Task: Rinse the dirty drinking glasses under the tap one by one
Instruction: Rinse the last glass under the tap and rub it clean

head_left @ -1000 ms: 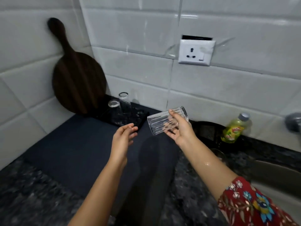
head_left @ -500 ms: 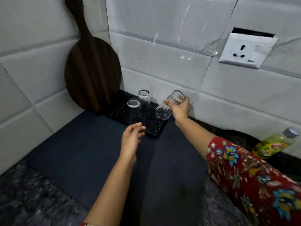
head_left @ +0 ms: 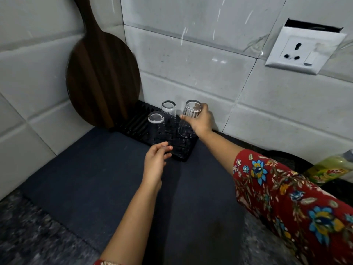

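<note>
**Parking a ribbed drinking glass (head_left: 188,121) mouth-down on the drain tray (head_left: 131,123)**

Held near its upturned base by the right hand (head_left: 200,121), fingers and thumb curled round the ribbed wall, tilted a little, rim at or just above the slats at the tray's right end (contact not readable from this angle). Just beside it on the same black tray, upended: a nearer glass (head_left: 156,127) and a rear glass (head_left: 168,111). Hovering over the tray's near edge, the left hand (head_left: 155,161), fingers loosely curled, gripping nothing. To finish well, by the look of it: bring upright, lower straight down, seat the whole rim flat across the slats, keep off the rear glass, release only once steady. Likely wet and slick, so no slackening early. Behind, a round wooden chopping board (head_left: 101,73) leaning on the tiled wall; beneath the tray, a dark mat (head_left: 86,178)
</note>
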`<state>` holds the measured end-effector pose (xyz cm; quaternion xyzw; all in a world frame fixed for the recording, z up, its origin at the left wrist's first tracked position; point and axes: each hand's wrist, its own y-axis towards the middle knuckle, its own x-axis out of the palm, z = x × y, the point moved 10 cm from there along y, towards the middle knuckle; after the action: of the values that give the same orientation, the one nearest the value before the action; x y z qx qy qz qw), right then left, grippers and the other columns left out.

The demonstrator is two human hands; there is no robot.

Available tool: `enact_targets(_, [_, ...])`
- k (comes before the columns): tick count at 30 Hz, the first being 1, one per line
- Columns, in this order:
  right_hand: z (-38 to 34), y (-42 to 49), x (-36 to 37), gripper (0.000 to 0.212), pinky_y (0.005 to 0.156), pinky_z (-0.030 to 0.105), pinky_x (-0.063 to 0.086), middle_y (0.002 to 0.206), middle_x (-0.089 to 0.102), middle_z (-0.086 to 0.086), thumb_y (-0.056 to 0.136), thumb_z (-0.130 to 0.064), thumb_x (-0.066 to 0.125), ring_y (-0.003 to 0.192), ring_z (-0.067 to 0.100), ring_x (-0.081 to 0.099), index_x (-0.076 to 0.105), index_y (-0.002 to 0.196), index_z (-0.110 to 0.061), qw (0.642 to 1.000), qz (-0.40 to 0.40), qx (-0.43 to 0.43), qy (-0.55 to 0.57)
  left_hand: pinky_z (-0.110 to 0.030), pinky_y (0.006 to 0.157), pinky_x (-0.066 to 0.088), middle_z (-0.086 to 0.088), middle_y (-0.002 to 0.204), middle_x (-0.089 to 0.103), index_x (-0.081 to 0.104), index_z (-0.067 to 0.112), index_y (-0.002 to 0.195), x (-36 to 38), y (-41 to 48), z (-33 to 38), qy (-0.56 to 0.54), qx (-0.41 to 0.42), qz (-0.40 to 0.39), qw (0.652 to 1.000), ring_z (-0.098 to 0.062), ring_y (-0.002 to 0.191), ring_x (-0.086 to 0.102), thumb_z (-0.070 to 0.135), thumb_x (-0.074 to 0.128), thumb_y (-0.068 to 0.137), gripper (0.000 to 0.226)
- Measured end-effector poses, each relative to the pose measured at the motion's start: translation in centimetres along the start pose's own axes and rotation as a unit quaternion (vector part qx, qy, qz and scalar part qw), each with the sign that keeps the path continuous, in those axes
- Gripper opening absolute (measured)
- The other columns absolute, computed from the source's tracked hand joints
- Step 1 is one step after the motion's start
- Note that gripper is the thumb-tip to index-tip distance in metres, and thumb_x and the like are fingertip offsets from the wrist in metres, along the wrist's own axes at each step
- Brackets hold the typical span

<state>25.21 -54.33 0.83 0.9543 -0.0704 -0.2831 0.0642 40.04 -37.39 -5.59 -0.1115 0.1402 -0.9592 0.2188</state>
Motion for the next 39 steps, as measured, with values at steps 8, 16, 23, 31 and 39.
enact_targets(8, [0.0, 0.1, 1.1, 0.077, 0.087, 0.040, 0.052, 0.114, 0.065, 0.011, 0.061, -0.035, 0.087, 0.104, 0.028, 0.062, 0.046, 0.121, -0.010, 0.999, -0.012, -0.010, -0.039, -0.023, 0.073, 0.040, -0.002, 0.109, 0.068, 0.062, 0.019, 0.106, 0.2, 0.1, 0.2, -0.007, 0.005, 0.005, 1.000, -0.011, 0.087, 0.061, 0.017, 0.051, 0.092, 0.017])
enact_targets(16, [1.2, -2.3, -0.8, 0.090, 0.099, 0.036, 0.046, 0.128, 0.051, 0.007, 0.069, -0.030, 0.081, 0.116, 0.022, 0.052, 0.029, 0.140, -0.013, 0.983, -0.060, 0.083, 0.151, -0.024, 0.075, 0.041, 0.005, 0.097, 0.069, 0.061, 0.018, 0.110, 1.6, -0.8, 1.1, -0.008, 0.027, -0.004, 1.000, -0.009, 0.086, 0.063, 0.016, 0.047, 0.095, 0.020])
enact_targets(23, [0.9, -10.4, -13.0, 0.011, 0.075, 0.025, 0.050, 0.091, 0.067, -0.004, 0.095, -0.019, 0.051, 0.082, 0.013, 0.064, 0.062, 0.091, -0.020, 0.912, -0.091, 0.167, 0.364, -0.024, 0.076, 0.042, 0.003, 0.099, 0.070, 0.061, 0.019, 0.108, 7.6, -5.9, 1.8, -0.014, 0.037, -0.084, 0.996, -0.009, 0.087, 0.064, 0.015, 0.046, 0.096, 0.020])
enact_targets(31, [5.6, -19.6, -27.5, 0.013, 0.074, 0.017, 0.048, 0.089, 0.069, -0.003, 0.094, -0.012, 0.053, 0.081, 0.007, 0.064, 0.063, 0.092, -0.020, 0.976, -0.055, 0.080, 0.193, -0.024, 0.079, 0.045, 0.003, 0.100, 0.071, 0.063, 0.015, 0.112, 15.4, -14.9, -2.2, 0.037, 0.011, -0.221, 0.975, -0.011, 0.090, 0.066, 0.018, 0.044, 0.099, 0.023])
enact_targets(39, [17.7, -24.4, -29.6, 0.113, 0.112, 0.037, 0.029, 0.147, 0.034, 0.001, 0.057, -0.031, 0.089, 0.135, 0.015, 0.032, 0.019, 0.146, -0.029, 0.994, -0.043, 0.098, -0.029, -0.014, 0.068, 0.047, 0.002, 0.097, 0.070, 0.063, 0.016, 0.106, 19.6, -19.5, -6.7, 0.106, -0.005, -0.252, 0.962, -0.008, 0.084, 0.065, 0.017, 0.045, 0.099, 0.019])
